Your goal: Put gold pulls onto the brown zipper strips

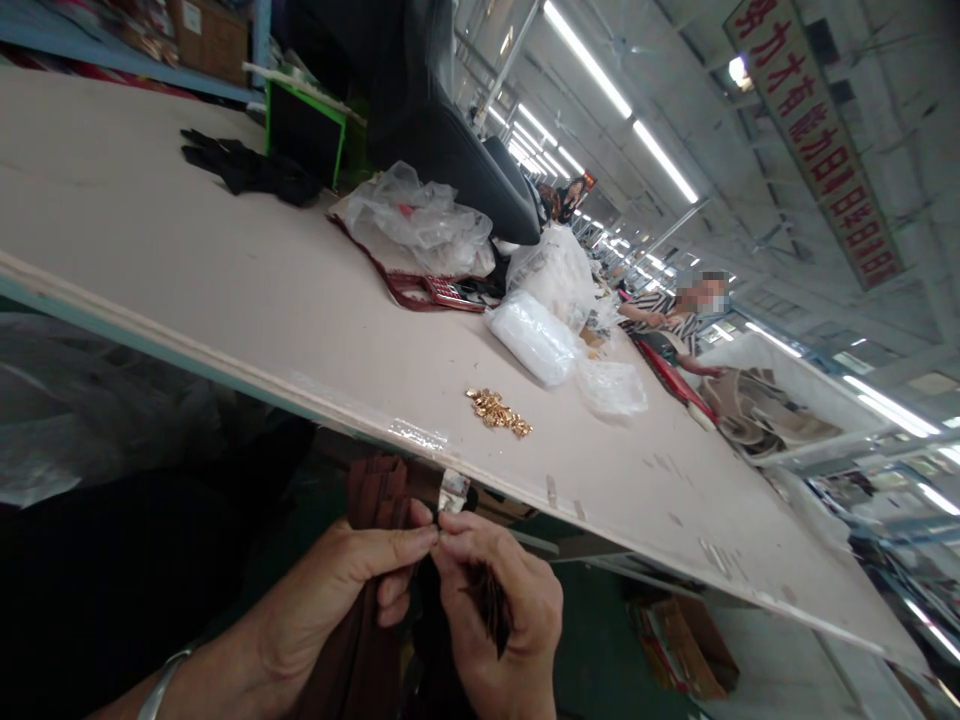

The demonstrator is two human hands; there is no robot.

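Both hands, left hand (341,590) and right hand (499,610), pinch upright brown leather strips (375,500); long axis vertical.

The worktop (187,270) is pale beige. On it lies a small heap of gold metal pieces (499,411), clear and white plastic bags (534,338), and black gloves (244,165). The leather strips (379,495) are dark brown. A person's shirt (664,305) has black-and-white stripes.
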